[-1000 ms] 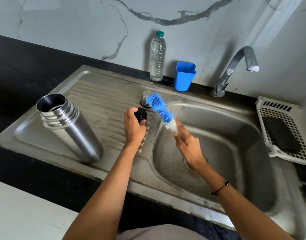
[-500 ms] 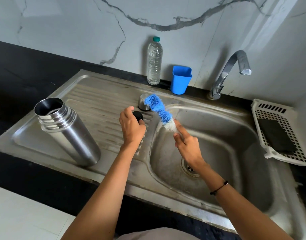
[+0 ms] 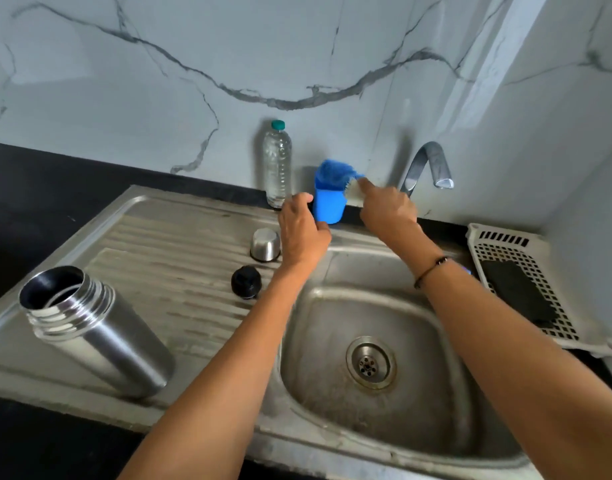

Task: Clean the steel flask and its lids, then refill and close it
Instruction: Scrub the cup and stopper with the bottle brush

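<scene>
The open steel flask (image 3: 100,337) stands on the drainboard at the left. Its black inner lid (image 3: 246,282) lies on the drainboard ridges. The steel cup lid (image 3: 265,244) sits upside down just behind it. My left hand (image 3: 303,230) has its fingers curled round the left side of the blue cup (image 3: 327,209) at the back of the sink. My right hand (image 3: 387,207) grips the white handle of the blue bottle brush (image 3: 334,173), whose bristles are at the cup's mouth.
A clear water bottle (image 3: 277,164) with a green cap stands left of the blue cup. The tap (image 3: 426,166) arches over the sink basin (image 3: 419,341). A white perforated tray (image 3: 505,244) with a dark scrub pad lies at the right.
My left hand let go of the black lid, now on the drainboard, and reached back to the blue cup. My right hand carried the brush from over the basin to the cup.
</scene>
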`<state>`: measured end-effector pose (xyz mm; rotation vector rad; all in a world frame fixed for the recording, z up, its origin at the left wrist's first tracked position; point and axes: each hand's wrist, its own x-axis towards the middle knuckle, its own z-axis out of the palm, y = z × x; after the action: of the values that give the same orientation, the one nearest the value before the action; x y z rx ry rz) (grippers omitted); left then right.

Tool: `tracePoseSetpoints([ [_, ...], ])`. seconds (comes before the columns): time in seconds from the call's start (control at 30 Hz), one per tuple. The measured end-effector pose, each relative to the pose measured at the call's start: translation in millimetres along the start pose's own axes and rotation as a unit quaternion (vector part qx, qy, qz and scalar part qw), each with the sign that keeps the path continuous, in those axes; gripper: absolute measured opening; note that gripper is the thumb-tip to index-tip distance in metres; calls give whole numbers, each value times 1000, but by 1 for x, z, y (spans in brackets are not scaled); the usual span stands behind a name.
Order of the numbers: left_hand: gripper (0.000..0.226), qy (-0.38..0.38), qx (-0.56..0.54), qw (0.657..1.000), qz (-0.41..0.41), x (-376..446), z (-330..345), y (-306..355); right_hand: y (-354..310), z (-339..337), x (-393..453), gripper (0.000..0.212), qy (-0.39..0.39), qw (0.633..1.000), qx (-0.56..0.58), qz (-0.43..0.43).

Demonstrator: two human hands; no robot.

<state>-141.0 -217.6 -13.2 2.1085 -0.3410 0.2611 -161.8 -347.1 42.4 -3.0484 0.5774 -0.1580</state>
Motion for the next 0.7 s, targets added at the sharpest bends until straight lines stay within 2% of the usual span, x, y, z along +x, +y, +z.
tracePoseSetpoints([
  [0.27,45,-35,-22,999,-17,12,19,-2,-23,-22,63,30,-47,987,-149,-24],
  [0.5,47,-60,-36,996,-52,17,28,-22,-25,-12,84,27,-93,980,-171,-47],
  [0.7,46,-67,-41,995,-67,16,37,-28,-22,-23,87,26,-63,981,-174,-53],
])
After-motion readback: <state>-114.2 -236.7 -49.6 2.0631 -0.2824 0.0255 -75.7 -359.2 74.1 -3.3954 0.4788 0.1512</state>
